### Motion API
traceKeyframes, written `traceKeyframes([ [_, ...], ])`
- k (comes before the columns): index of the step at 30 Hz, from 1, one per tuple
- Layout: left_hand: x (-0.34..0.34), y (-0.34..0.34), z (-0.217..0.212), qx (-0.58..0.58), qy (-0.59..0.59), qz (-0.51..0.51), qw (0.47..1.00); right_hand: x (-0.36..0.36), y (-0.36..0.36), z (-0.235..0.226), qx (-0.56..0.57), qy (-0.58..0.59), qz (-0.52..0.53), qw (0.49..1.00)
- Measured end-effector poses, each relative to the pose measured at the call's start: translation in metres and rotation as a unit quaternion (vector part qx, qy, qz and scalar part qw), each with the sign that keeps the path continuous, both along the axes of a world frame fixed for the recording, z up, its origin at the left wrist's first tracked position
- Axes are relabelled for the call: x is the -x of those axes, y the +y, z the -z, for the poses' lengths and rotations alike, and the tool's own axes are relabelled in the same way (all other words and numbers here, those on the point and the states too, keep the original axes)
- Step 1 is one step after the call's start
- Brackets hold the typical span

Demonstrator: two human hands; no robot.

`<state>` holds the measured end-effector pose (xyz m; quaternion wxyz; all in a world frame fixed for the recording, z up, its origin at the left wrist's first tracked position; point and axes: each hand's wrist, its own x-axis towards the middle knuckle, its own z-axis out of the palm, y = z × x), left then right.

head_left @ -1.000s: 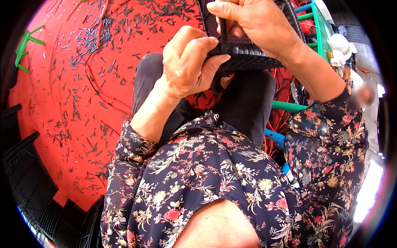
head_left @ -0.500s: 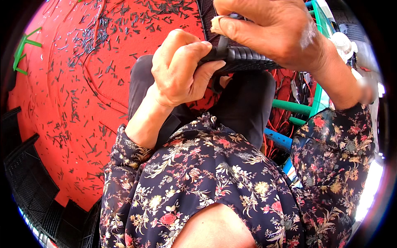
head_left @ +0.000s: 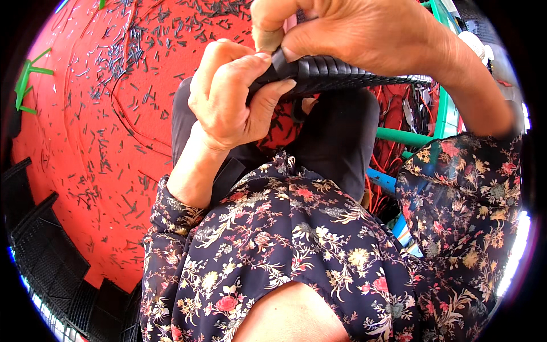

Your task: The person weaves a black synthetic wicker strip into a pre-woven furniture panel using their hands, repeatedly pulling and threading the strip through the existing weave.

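A black woven panel [head_left: 347,73] with a strip-wrapped edge lies above my knees, its corner between my hands. My left hand [head_left: 225,97] is closed round that corner, thumb below and fingers above. At the corner a flat black strip [head_left: 281,62] bends over the edge. My right hand [head_left: 370,37] comes in from the upper right and pinches this strip between thumb and fingers, right beside my left fingertips. The far part of the panel is hidden behind my right hand.
The red floor [head_left: 62,171] is strewn with short black strip offcuts. Black woven pieces [head_left: 51,239] stand at the lower left, and a green stool [head_left: 25,82] is at the far left. On the right are a green metal frame [head_left: 404,135], red cords and a white fan [head_left: 474,45].
My right hand has come down and left, drawing the strip over the corner close to my left fingers. My left hand and the panel have shifted slightly left.
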<state>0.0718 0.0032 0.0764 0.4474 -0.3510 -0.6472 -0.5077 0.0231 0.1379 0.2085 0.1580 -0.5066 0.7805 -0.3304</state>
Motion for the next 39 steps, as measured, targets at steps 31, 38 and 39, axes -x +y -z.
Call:
traceKeyframes([
  [31, -0.002, -0.009, -0.002, 0.015, -0.024, -0.003, 1.0, -0.021, 0.0, -0.01, -0.04, -0.187, 0.212, 0.958],
  [38, -0.004, -0.01, -0.003, 0.018, -0.024, -0.004, 1.0, -0.022, -0.002, -0.018, -0.095, -0.262, 0.27, 0.922],
  [39, -0.004, -0.01, -0.003, 0.021, -0.023, -0.007, 0.999, -0.025, 0.003, -0.011, -0.055, -0.232, 0.248, 0.939],
])
